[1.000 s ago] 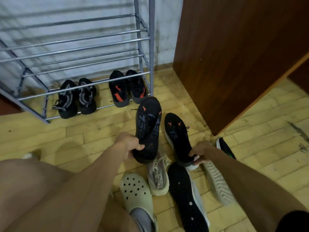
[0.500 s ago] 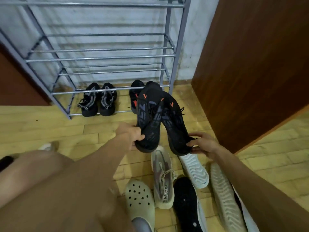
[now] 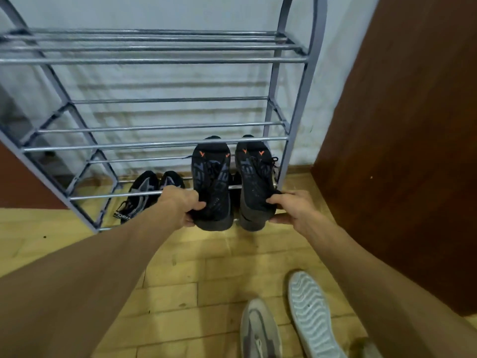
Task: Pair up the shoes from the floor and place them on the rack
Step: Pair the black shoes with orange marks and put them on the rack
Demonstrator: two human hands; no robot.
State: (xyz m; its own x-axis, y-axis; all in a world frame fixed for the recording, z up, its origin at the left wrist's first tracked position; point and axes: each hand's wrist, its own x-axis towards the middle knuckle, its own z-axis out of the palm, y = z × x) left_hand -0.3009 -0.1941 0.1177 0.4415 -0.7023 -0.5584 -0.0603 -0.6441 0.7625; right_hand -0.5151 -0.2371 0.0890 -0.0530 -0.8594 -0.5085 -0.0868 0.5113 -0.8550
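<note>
I hold a pair of black sneakers with orange marks, one in each hand, side by side at the right end of the grey metal rack (image 3: 165, 144). My left hand (image 3: 180, 205) grips the heel of the left black sneaker (image 3: 211, 182). My right hand (image 3: 289, 208) grips the heel of the right black sneaker (image 3: 254, 177). Both toes pass under the front bar of a lower shelf, and the heels stick out toward me. A black-and-grey pair (image 3: 144, 195) stands on the bottom shelf to the left.
A brown wooden panel (image 3: 402, 140) stands close on the right of the rack. On the wooden floor near me lie a grey lace-up shoe (image 3: 260, 332) and a white shoe (image 3: 313, 316) turned sole up. The upper shelves hold nothing.
Both hands carried the black sneakers from above the floor pile forward to the rack. The shoes now sit parallel with toes under the shelf bar. The view moved closer to the rack.
</note>
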